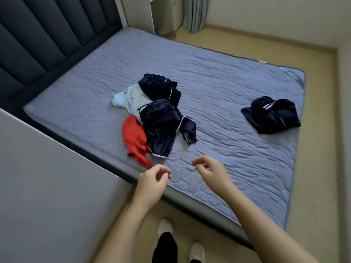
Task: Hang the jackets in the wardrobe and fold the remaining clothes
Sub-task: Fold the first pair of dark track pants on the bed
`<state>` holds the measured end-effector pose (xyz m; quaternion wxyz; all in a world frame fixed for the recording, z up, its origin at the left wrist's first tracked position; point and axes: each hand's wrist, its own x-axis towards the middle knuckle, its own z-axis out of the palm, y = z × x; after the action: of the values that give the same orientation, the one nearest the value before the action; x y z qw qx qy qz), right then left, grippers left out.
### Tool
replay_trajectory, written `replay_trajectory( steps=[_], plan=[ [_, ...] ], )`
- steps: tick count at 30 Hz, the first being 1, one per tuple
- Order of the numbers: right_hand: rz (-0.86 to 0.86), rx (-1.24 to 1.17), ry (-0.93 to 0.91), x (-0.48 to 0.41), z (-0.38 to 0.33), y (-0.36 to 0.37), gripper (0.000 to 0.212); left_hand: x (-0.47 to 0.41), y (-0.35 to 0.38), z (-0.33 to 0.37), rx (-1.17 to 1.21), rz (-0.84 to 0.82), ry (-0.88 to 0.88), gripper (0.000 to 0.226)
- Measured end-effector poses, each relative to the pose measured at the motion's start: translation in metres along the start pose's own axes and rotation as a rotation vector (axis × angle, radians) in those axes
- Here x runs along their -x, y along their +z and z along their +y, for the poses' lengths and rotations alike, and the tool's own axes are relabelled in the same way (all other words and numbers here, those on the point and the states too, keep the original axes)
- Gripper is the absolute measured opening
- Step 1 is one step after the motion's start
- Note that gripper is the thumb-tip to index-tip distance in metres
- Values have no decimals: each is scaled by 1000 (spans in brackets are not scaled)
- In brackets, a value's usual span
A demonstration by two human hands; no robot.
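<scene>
**Clothes heaped on the bed, nothing being gripped**

The left hand [152, 180] and right hand [209, 172] are being held out over the near edge of the bed [228, 73]. The fingers [199, 161] are being kept loosely curled, with nothing in them. Mid-bed, navy clothes [161, 126] are being left heaped over a blue top [131, 99] and a red top [134, 141]. A navy bundle [273, 114] is lying well apart, near the bed's right edge.

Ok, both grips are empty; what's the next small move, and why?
Probably reach the left grip forward and take the red garment: it lies crumpled at the pile's near edge, closest to that grip. The right grip is free too, and nothing on the mattress looks folded.
</scene>
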<state>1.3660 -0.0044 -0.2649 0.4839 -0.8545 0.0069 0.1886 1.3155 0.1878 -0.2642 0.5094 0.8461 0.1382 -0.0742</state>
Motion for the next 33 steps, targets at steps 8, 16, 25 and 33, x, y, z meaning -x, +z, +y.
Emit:
replay_trajectory(
  steps=[8, 16, 25, 33],
  plan=[
    [-95, 99, 133, -172, 27, 25, 23, -195, 5, -56, -199, -22, -83, 25],
    [-105, 243, 142, -384, 79, 103, 19, -416, -11, -146, -458, 0, -106, 20],
    [-145, 454, 137, -516, 110, 164, 45, -559, -23, -221, -514, 132, -184, 69],
    [-111, 587, 114, -529, 134, 164, 47, -580, -19, -241, -721, 115, -133, 16]
  ],
)
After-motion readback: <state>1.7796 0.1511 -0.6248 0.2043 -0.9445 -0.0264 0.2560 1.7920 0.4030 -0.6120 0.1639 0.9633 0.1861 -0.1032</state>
